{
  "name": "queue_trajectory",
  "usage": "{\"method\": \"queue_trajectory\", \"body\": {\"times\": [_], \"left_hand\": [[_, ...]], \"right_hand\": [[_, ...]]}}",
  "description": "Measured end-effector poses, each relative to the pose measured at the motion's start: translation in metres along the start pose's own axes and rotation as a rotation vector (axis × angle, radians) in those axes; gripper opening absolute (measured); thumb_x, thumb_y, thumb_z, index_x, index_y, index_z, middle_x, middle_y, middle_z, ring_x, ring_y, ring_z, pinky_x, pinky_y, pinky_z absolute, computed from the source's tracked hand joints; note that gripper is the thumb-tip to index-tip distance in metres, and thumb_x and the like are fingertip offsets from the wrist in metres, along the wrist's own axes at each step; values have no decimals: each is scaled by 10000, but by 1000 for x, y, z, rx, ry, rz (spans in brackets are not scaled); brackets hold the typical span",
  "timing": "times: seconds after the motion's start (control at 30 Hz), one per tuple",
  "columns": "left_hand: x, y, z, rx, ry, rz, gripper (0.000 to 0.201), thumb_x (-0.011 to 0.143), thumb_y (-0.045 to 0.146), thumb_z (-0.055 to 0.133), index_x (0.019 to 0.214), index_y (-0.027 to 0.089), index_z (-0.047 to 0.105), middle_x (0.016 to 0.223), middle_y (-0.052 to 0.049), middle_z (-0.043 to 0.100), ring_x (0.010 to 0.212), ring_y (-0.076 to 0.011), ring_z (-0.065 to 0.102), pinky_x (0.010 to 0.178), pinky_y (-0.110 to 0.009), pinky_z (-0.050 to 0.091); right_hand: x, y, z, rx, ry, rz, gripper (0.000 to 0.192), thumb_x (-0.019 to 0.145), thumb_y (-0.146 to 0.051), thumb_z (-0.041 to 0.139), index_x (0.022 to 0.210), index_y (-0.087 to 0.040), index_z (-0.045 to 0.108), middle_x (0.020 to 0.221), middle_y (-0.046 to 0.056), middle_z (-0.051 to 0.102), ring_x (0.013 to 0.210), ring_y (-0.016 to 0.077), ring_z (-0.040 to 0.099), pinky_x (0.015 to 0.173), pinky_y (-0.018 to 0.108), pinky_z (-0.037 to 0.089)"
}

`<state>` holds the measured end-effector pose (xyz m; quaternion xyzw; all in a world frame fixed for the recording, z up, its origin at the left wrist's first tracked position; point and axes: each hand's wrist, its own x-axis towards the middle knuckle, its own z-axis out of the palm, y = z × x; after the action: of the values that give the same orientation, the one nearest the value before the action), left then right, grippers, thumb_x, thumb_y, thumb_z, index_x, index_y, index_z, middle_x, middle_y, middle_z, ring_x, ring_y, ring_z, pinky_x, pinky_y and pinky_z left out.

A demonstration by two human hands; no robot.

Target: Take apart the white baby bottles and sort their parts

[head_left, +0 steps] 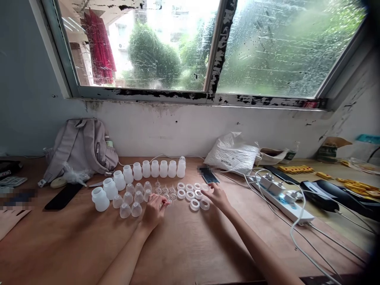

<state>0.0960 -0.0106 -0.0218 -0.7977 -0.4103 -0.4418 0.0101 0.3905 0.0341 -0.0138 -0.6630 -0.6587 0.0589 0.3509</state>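
Small clear rings (194,204) lay in loose rows on a brown wooden table (184,249), just in front of the person's right hand (216,196). That hand rested palm down with its fingers spread and loosely open, the fingertips touching or nearly touching the rings at the far right of the group; whether it gripped one could not be told. The left hand (153,211) sat to the left of the rings, curled loosely with the fingers drawn together over some tiny clear cones (165,190) near the middle of the table, and it appeared to pinch something small, though the piece itself was too small to make out. To the left of that hand stood a cluster of clear domed caps (130,202), and beyond those a curved row of white plastic bottles (145,169) ran from the left front toward the wall. A grey backpack (81,148) leaned against the wall at the far left, with a black phone (63,196) lying flat before it. A white plastic bag (233,152) sat behind the right hand, and a white power strip (286,200) with cables lay to the right. A rain-streaked window (208,43) filled the wall above.
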Motion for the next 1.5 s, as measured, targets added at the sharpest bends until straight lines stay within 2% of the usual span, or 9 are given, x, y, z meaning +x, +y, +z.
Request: {"method": "queue_trajectory", "body": {"times": [0.13,0.3,0.4,0.53,0.7,0.9,1.1,1.3,1.5], "left_hand": [[-3,-3,3,20,-79,37,142,823,287,467,749,197,548,694,-6,611,698,-162,549,813,-375,363],[-5,-3,6,49,-251,57,128,781,339,517,807,223,564,793,-10,638,842,-199,551,878,-424,308],[-5,-1,3,43,-253,20,100,744,253,523,831,210,549,824,-29,617,877,-212,534,896,-434,293],[-3,-2,-1,18,-143,-74,231,638,44,426,795,191,512,794,-31,583,841,-200,520,879,-413,311],[-2,0,-3,40,-69,-126,167,690,80,408,747,197,513,745,-26,571,781,-195,509,804,-386,363],[-1,8,1,3,-205,-35,121,750,272,522,849,216,564,854,-24,609,867,-201,515,843,-387,349],[-4,3,9,13,-228,-50,74,762,250,529,824,226,560,858,-7,617,869,-195,521,843,-389,342],[-4,3,8,-60,-151,-100,91,812,188,445,807,202,535,795,-11,615,795,-176,537,836,-394,347],[-2,11,5,-295,-54,-316,145,843,270,401,791,196,514,777,-20,595,751,-158,564,695,-284,434]], "right_hand": [[-8,-57,9,209,85,-189,383,699,-435,571,959,-156,537,856,88,582,701,197,535,641,323,435],[-43,-99,36,408,-61,-385,388,765,-307,523,1137,-216,467,998,81,564,818,203,539,697,340,450],[-60,-100,50,464,-139,-454,448,748,-258,533,1180,-228,421,1018,78,552,869,209,527,753,360,441],[-67,-97,56,444,-212,-453,371,718,-217,541,1081,-210,466,971,71,564,844,203,525,747,343,428],[-67,-98,55,309,-353,-510,348,640,-158,571,977,-218,513,907,42,575,855,218,503,776,347,382],[-68,-97,60,277,-339,-517,376,631,-127,538,997,-204,494,932,58,551,879,229,486,795,359,365],[-67,-95,60,283,-341,-494,329,638,-104,518,954,-193,496,916,59,542,868,223,484,790,355,375],[-67,-102,50,397,-351,-534,369,682,-124,518,1040,-208,478,969,61,542,914,216,491,810,347,389],[-67,-103,49,522,-234,-542,250,771,-189,505,1018,-224,522,964,62,573,896,196,535,777,324,426]]}}
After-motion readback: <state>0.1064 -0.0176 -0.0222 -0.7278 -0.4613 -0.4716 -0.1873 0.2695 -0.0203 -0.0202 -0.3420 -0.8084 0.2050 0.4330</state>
